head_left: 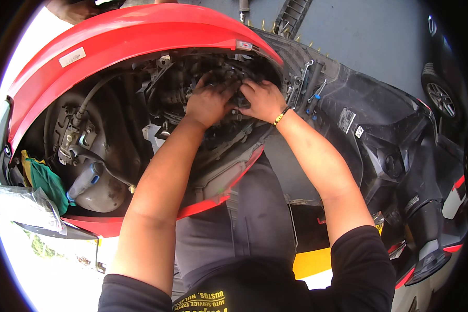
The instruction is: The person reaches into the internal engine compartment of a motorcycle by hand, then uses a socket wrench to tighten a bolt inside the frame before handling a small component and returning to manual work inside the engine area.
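L hand (pixel 209 101): fingers curled into dark engine-bay parts (pixel 229 73) under red fender (pixel 140 36); hold unclear.
R hand (pixel 265 99): gripping same cluster.
Tip: work by feel, steady w/ L.

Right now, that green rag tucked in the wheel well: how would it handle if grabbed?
The green rag is bunched in soft folds, so it is probably floppy and light. It sits wedged beside the brake parts, so it might snag. Both hands work elsewhere.

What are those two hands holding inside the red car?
Both hands, the left hand and the right hand, grip a dark part between them inside the red wheel arch. Fingers hide which part and where.
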Tool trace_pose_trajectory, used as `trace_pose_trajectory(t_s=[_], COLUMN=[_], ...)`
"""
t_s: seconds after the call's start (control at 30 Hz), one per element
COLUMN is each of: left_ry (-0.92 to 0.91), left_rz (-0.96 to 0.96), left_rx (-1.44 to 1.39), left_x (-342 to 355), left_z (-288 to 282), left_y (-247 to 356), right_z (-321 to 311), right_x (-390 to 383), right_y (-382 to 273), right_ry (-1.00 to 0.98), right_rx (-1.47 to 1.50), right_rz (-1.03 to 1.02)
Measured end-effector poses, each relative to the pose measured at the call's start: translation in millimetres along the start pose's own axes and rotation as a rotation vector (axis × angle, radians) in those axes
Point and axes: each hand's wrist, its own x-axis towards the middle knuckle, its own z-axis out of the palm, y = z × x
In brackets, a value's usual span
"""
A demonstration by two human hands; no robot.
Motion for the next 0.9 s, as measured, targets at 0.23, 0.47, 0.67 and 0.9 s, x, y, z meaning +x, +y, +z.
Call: trace_pose_trajectory(t_s=[0.23, 0.47, 0.67, 0.9], left_ry=[-0.071, -0.104, -0.086, -0.299], left_rz=[-0.034, -0.053, -0.063, -0.644], left_rx=[-0.022, -0.021, -0.051, -0.427], left_x=[0, 1, 2, 2], left_z=[-13, -9, -17, -25], left_y=[0, 3, 5, 64], right_z=[-20, -23, -19, -16], right_x=[5, 26, 23, 8], right_y=[13, 18, 15, 19], right_ry=[-0.142, -0.155, -0.146, -0.153], right_rx=[0.685, 0.462, 0.334, 0.57], right_rz=[0.303, 0.227, 0.119, 0.268])
